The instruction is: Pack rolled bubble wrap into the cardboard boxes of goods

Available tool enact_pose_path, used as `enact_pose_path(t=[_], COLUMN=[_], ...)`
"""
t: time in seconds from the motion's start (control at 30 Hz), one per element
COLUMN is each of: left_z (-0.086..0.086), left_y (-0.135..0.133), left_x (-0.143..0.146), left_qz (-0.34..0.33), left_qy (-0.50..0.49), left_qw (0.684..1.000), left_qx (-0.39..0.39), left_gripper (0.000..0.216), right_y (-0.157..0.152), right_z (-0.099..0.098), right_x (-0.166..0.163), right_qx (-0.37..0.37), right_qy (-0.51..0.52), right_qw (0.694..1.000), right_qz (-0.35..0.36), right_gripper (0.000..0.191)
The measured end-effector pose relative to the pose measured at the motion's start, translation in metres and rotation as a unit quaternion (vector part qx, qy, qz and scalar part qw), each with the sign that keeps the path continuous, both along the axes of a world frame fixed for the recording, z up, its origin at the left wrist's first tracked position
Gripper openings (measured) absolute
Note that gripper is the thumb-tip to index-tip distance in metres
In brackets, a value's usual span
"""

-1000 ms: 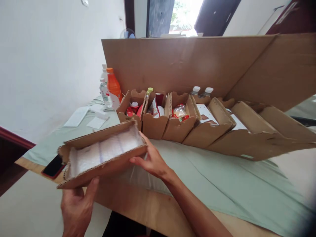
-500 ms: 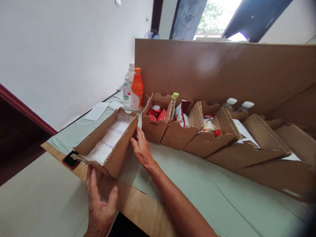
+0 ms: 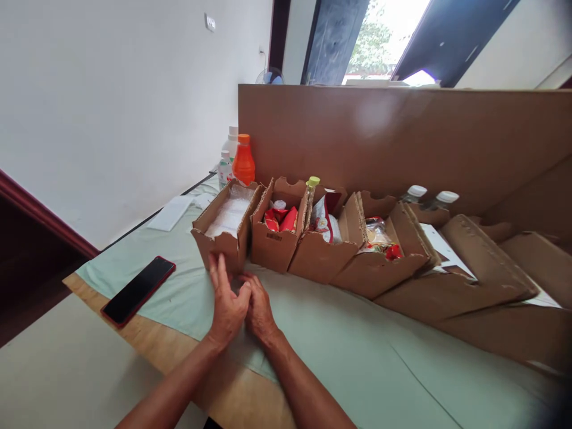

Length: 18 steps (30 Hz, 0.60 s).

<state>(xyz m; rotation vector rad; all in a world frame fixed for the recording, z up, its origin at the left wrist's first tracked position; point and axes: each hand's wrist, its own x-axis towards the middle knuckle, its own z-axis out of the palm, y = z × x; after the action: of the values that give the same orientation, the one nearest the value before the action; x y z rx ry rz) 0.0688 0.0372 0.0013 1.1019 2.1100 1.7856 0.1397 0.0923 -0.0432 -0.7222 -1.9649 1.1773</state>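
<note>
A narrow cardboard box holding clear bubble wrap stands at the left end of a row of similar boxes. My left hand lies with its fingers stretched against the front of this box, gripping nothing. Close beside it, my right hand is at the box's lower right corner, its fingers loosely bent and partly hidden by the left thumb. The two hands touch or nearly touch. Just to the right stands a box with red packets and a white cap inside.
More cardboard boxes continue rightward, holding snack bags and white-capped bottles. Behind them rises a tall cardboard panel. An orange bottle stands behind the left box. On the green cloth lie a phone and white paper.
The bubble-wrap box has moved away from me and straightened beside the row, uncovering the phone. Both hands have followed it; my right hand has shifted from its side to its lower front corner.
</note>
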Motion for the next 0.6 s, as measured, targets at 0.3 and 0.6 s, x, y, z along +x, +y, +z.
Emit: enact_pose_path(t=[0.3,0.6], left_z=[-0.014,-0.047], left_y=[0.042,-0.014], left_x=[-0.010,-0.026], left_qz=[-0.002,-0.087], left_qy=[0.009,0.054], left_qw=[1.000,0.990], left_qx=[-0.005,-0.093], left_gripper=[0.079,0.049], right_y=[0.005,-0.069], right_z=[-0.006,0.000], right_x=[-0.003,0.038], right_qx=[0.033,0.187], right_qy=[-0.001,-0.172], right_qw=[0.999,0.966], right_qz=[-0.002,0.049], right_gripper=[0.037,0.046])
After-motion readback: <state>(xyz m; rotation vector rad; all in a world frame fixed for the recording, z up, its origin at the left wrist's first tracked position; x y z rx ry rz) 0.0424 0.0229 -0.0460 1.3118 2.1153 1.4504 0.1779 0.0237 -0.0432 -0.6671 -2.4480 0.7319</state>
